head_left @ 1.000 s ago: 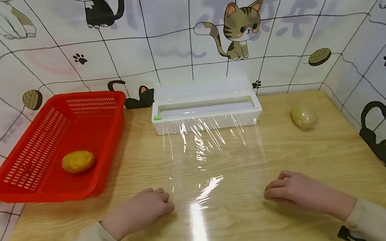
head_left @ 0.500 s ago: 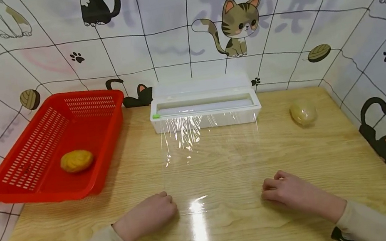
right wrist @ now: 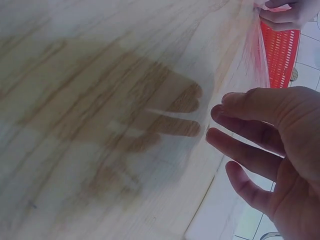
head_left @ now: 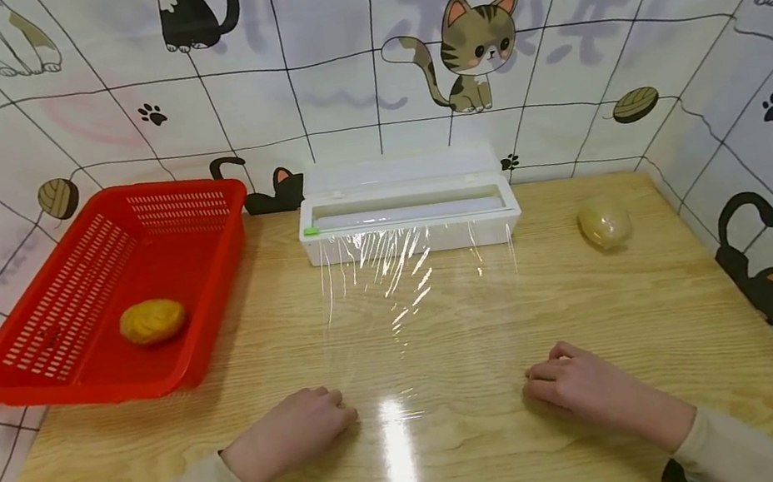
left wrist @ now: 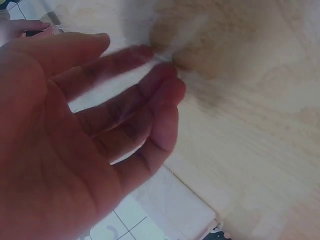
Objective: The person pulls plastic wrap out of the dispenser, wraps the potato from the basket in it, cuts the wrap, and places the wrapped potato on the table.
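A clear sheet of cling film (head_left: pixel 418 285) runs from the white cling film dispenser (head_left: pixel 417 239) toward me over the wooden table. At its near left corner my left hand (head_left: pixel 295 431) holds the edge, fingers bent; in the left wrist view creased film shows at the fingertips (left wrist: pixel 167 70). My right hand (head_left: pixel 592 389) pinches the near right corner between thumb and index finger, with the other fingers loosely bent in the right wrist view. The dispenser's lid stands up at the back, and a white roll (head_left: pixel 412 212) lies inside it.
A red plastic basket (head_left: pixel 220 318) stands at the left with a yellow, potato-like oval (head_left: pixel 152 322) in it. Toward the back right lies a round, pale yellow thing in shiny film (head_left: pixel 605 223). Cat-patterned sheeting (head_left: pixel 348 95) borders the table behind and at the sides.
The left hand has shifted slightly to the right, still at the film's edge. The right hand has barely moved. Glints on the film have changed, and the head view has shifted a little.
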The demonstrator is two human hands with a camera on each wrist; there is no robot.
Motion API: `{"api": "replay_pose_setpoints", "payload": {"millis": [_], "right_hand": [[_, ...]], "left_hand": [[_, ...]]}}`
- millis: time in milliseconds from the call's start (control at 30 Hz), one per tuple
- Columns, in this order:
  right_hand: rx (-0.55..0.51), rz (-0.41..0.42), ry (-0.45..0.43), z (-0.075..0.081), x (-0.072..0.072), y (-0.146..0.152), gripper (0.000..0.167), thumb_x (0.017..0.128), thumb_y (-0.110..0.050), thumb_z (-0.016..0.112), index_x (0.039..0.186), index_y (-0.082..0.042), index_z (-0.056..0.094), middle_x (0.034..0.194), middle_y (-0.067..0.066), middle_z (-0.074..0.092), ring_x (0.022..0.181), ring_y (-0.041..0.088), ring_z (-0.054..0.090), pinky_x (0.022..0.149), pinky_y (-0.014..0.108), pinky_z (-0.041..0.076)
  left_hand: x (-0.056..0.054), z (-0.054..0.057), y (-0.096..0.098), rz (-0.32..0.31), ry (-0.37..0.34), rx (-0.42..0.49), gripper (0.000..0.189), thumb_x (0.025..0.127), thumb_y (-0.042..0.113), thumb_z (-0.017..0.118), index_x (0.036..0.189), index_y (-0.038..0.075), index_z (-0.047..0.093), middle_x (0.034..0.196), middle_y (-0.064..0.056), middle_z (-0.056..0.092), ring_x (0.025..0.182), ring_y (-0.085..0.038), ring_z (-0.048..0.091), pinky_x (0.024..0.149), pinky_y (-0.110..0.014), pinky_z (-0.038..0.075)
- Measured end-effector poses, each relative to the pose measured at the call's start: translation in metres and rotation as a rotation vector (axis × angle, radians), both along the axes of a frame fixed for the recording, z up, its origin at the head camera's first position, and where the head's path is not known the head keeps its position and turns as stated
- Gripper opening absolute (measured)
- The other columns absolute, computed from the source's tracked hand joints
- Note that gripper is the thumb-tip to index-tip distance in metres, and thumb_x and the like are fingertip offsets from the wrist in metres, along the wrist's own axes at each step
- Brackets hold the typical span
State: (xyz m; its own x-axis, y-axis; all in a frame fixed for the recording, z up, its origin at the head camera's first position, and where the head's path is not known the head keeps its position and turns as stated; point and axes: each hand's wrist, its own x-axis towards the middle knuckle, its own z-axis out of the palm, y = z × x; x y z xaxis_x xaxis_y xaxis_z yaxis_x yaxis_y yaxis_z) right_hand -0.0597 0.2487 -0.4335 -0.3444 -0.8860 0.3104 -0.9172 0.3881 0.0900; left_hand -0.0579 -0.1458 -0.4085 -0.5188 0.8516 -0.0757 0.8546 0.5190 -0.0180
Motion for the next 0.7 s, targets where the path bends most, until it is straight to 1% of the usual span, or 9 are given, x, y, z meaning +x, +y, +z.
{"api": "replay_pose_setpoints", "payload": {"millis": [67,100,167,267,300,367,500,600,700], "right_hand": [[-0.005,-0.001,0.01,0.0,0.001,0.0,0.045,0.108,-0.021,0.026,0.086,-0.011,0.064,0.087,0.003,0.067,0.078,0.013,0.064,0.068,0.035,0.045],[-0.005,-0.004,0.016,-0.001,0.001,0.0,0.047,0.108,-0.021,0.025,0.086,-0.011,0.065,0.088,0.003,0.067,0.079,0.014,0.065,0.068,0.035,0.045],[0.002,-0.011,0.027,-0.001,0.002,-0.001,0.034,0.105,-0.017,0.036,0.086,-0.012,0.064,0.088,0.002,0.067,0.082,0.015,0.065,0.069,0.035,0.045],[0.014,-0.021,0.046,-0.001,0.003,-0.002,0.013,0.091,-0.014,0.053,0.085,-0.013,0.064,0.088,0.0,0.066,0.086,0.016,0.063,0.071,0.036,0.045],[0.016,-0.025,0.05,-0.001,0.003,-0.003,0.011,0.087,-0.015,0.054,0.085,-0.013,0.065,0.087,-0.001,0.066,0.087,0.017,0.062,0.072,0.037,0.045],[0.022,-0.032,0.063,-0.002,0.004,-0.005,0.02,0.095,-0.017,0.048,0.085,-0.014,0.065,0.086,-0.002,0.065,0.087,0.017,0.061,0.074,0.038,0.045],[0.042,-0.048,0.087,0.0,0.003,-0.009,0.022,0.095,-0.017,0.046,0.083,-0.013,0.064,0.08,-0.002,0.063,0.078,0.016,0.058,0.074,0.039,0.044],[0.07,-0.067,0.104,0.002,0.001,-0.012,0.003,0.078,-0.011,0.06,0.08,-0.012,0.062,0.077,-0.002,0.061,0.073,0.015,0.057,0.073,0.039,0.044],[0.1,-0.091,0.105,0.004,-0.002,-0.014,0.015,0.069,-0.007,0.07,0.081,-0.013,0.062,0.077,-0.003,0.061,0.072,0.015,0.057,0.073,0.038,0.044]], "left_hand": [[0.001,-0.001,-0.001,0.028,0.006,-0.008,0.011,0.081,0.004,0.072,0.085,0.01,0.065,0.075,-0.002,0.055,0.065,-0.015,0.054,0.056,-0.025,0.047],[0.002,-0.001,-0.001,0.043,0.011,-0.012,0.011,0.08,0.003,0.072,0.085,0.009,0.064,0.075,-0.003,0.055,0.065,-0.016,0.054,0.056,-0.026,0.047],[0.002,-0.002,-0.003,0.071,0.009,-0.022,0.013,0.078,0.0,0.072,0.085,0.007,0.063,0.076,-0.005,0.055,0.066,-0.018,0.055,0.055,-0.027,0.049],[0.001,-0.002,-0.006,0.12,-0.025,-0.028,0.015,0.078,0.0,0.071,0.084,0.007,0.06,0.076,-0.006,0.054,0.067,-0.019,0.055,0.055,-0.03,0.049],[0.0,-0.001,-0.008,0.134,-0.041,-0.026,0.015,0.078,0.0,0.071,0.084,0.007,0.059,0.076,-0.005,0.054,0.067,-0.02,0.055,0.055,-0.03,0.049],[-0.004,0.003,-0.01,0.156,-0.06,-0.014,0.015,0.08,0.002,0.071,0.083,0.008,0.057,0.075,-0.005,0.053,0.065,-0.02,0.054,0.054,-0.031,0.048],[-0.018,0.016,-0.016,0.176,-0.076,0.035,0.016,0.084,0.005,0.07,0.084,0.007,0.054,0.072,-0.004,0.05,0.063,-0.02,0.053,0.053,-0.032,0.046],[-0.035,0.03,-0.023,0.19,-0.102,0.07,0.017,0.085,0.006,0.07,0.085,0.007,0.053,0.071,-0.003,0.048,0.06,-0.02,0.05,0.051,-0.032,0.043],[-0.054,0.049,-0.032,0.227,-0.125,0.072,0.016,0.087,0.007,0.068,0.086,0.008,0.053,0.072,-0.002,0.047,0.059,-0.019,0.048,0.05,-0.031,0.042]]}}
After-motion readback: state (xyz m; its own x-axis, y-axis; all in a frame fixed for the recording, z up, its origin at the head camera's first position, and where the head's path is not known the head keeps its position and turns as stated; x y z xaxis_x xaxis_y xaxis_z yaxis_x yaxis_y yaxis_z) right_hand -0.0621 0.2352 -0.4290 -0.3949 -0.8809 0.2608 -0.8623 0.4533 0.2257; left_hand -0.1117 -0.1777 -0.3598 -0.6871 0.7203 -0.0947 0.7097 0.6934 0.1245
